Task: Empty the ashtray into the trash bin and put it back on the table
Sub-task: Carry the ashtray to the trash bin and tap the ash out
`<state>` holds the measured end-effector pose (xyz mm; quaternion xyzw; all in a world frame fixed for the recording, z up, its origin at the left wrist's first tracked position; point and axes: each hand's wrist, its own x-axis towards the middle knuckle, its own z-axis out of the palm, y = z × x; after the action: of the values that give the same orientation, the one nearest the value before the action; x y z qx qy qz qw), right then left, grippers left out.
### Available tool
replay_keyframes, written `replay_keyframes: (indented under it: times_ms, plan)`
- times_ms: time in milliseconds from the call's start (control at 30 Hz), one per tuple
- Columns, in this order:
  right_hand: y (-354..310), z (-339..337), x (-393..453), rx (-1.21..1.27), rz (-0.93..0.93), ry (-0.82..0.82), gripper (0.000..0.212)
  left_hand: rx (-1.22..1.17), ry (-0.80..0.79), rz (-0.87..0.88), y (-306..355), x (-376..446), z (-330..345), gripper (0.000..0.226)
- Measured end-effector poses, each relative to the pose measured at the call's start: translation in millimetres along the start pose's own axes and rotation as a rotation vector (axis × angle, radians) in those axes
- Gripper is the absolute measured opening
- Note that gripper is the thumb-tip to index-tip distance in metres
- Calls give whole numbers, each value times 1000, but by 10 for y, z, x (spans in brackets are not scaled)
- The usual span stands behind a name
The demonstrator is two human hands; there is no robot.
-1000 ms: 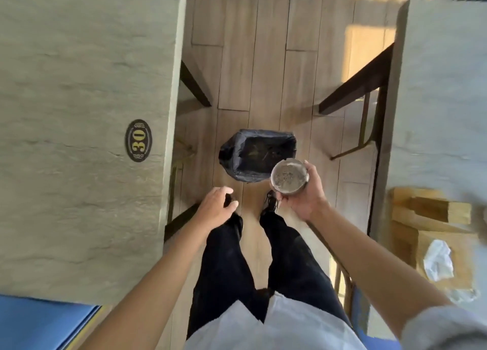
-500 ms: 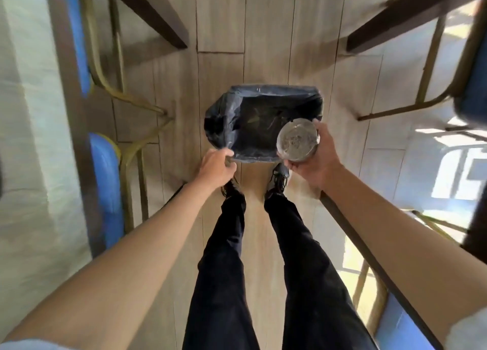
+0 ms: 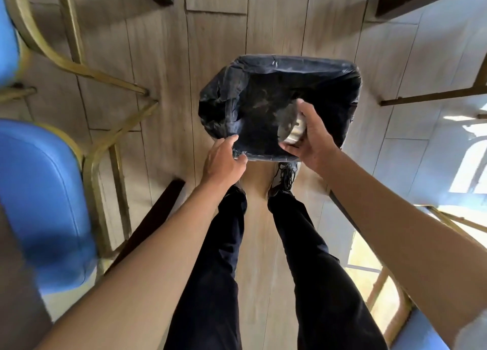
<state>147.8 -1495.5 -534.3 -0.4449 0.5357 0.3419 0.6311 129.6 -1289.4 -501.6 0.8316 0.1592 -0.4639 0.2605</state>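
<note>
Metal ashtray (image 3: 291, 126), shiny, round, tipped on its side over the open mouth of the trash bin (image 3: 342, 67), centre-right of the frame. Its open face turns toward the left of the frame and down into the bin; contents blurred, cannot tell what is left inside.

Right hand (image 3: 311, 138) wraps the ashtray from the right side, grip closed around its wall, thumb at the lower edge, fingers over the top.

Left hand (image 3: 224, 162) at the near-left corner of the bin, grip pinched on the black liner (image 3: 218, 104) at the rim. The liner is folded over the bin's edges and creased, bulging out on the left side.

Bin stands on a light wooden plank floor (image 3: 163, 59), just beyond the person's shoes (image 3: 283, 177). Dark trousers (image 3: 218, 257) run down the middle of the frame; both forearms bare, reaching in from the lower corners.

Blue padded chair seat (image 3: 39, 204) with a brass-coloured frame (image 3: 102, 152) fills the left of the frame. More chair legs and a dark beam at upper right. Bright sun patches on the floor at right. No worktop surface visible in this view.
</note>
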Motion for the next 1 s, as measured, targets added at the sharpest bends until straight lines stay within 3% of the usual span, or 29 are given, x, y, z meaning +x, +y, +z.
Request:
replay_keyframes:
  times_ms: [233,400,600,767,833,933,1000]
  plan:
    - [-51,170,35,-79,-40,177,48,-30,-76,4,-20,45,-78,58]
    - [-123,135,47,-147,-66,207,65,-71,-68,-28,0,58,-58,58]
    - [-158,60,64,-198,-109,212,65,-102,-72,-31,1,51,-27,60]
    - [-114,-9,102,-478,-309,358,90,-120,-81,-37,11,61,-46,60]
    - [-53,-10,66,-710,-422,371,91,-124,-83,-36,19,54,-51,60]
    - [-10,-7,24,-756,-513,408,92,-128,-82,-43,27,51,-59,60]
    - [20,18,2,-848,-514,343,90,-126,-79,-48,29,49,-70,60]
